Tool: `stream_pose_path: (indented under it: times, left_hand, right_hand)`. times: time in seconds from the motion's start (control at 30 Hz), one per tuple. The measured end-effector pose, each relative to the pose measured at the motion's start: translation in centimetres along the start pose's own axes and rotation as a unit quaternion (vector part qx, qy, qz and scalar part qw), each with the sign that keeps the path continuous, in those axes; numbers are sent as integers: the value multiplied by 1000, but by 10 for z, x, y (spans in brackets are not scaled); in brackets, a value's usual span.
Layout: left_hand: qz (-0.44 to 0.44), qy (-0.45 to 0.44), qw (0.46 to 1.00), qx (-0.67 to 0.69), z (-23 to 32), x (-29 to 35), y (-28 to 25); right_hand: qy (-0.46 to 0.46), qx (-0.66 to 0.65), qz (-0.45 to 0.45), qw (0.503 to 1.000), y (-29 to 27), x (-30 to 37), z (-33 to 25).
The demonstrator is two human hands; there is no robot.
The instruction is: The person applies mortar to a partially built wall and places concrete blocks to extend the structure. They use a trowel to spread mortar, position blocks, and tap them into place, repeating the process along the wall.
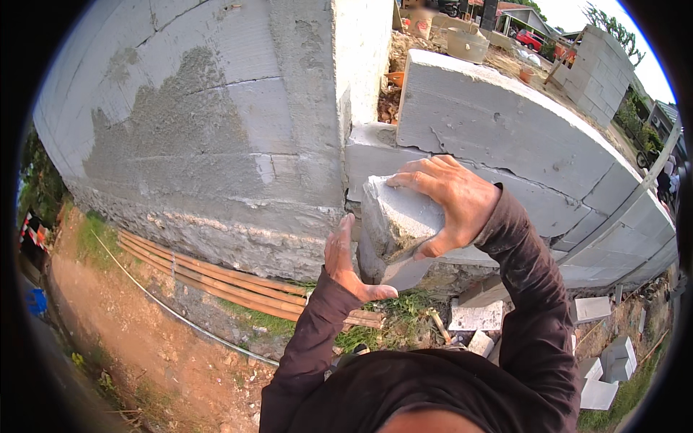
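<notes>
A pale, rough-edged block (415, 209) is held at the centre of the frame, just in front of the corner where the tall left wall (289, 101) and the low right wall (498, 123) come together. It is tilted, and its near faces look broken and grey; whether that is mortar cannot be told. By the right hand (456, 196) it is gripped from above, with the fingers spread over the far edge and the thumb pressed on the near side. The left hand (345, 261) is opened wide beside the block's left side, thumb well away from the fingers; whether the block is touched by it cannot be told.

The step in hand is judged to be the turning or fitting of the block at the corner. For this, the weight is best shared by bringing the left palm fully under the lower edge, since a one-handed grip could slip on a crumbly face. Fingertips should be kept off the side brought to the wall, and loose grit should be brushed away first.

No writing can be read on the block or walls. Reddish marks are seen on a sack (421, 26) at the top of the frame, too small to be made out.
</notes>
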State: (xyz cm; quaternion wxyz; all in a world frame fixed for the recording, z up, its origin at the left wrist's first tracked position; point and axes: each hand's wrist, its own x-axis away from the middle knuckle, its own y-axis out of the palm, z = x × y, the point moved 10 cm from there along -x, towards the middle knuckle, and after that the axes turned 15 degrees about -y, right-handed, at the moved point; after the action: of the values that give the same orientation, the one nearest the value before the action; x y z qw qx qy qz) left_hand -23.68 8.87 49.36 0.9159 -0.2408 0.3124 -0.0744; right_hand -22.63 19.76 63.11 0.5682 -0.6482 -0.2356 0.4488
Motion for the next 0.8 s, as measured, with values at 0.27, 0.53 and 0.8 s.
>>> stream_pose_path:
  times: [0.27,0.53,0.8]
  left_hand:
    - [-303,-176,866,356,4,86,176]
    - [-343,-323,820,325,52,196,346]
    - [-352,-392,825,204,18,328,440]
  right_hand:
    - [185,-159,-17,970,86,164,-7]
    - [441,-132,127,879,106,464,-43]
    - [836,-125,392,364,210,861,-386]
